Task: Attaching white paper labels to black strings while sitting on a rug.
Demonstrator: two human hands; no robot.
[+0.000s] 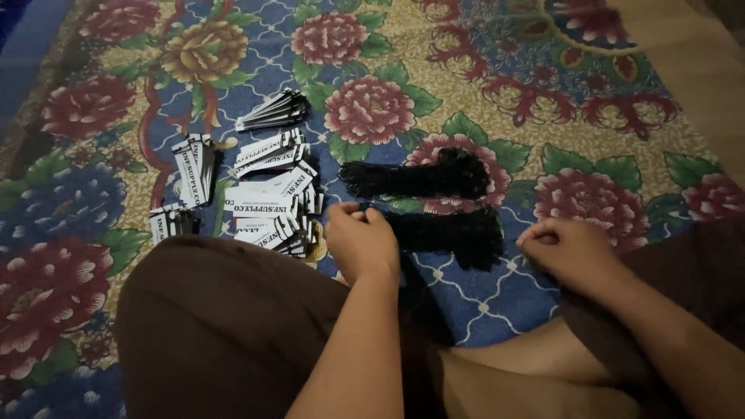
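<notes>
Floral carpet (pixel 543 93). Left hand (pixel 358 239) curled, touching black string bundle (pixel 446 233) lying crosswise toward right hand (pixel 570 247), fisted; grip contents unclear. White tags (pixel 268 198) left.

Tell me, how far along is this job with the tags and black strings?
Done: hard to tell; no strung tag shows. In hand: the left hand pinches at a black string bundle; the right hand is closed. Left: piles of tags and a second bundle on the carpet.

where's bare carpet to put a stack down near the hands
Free: the carpet right of the black bundles and beyond the right hand; also the strip above the card stacks. Crowded: between the left hand, cards and bundles.
</notes>
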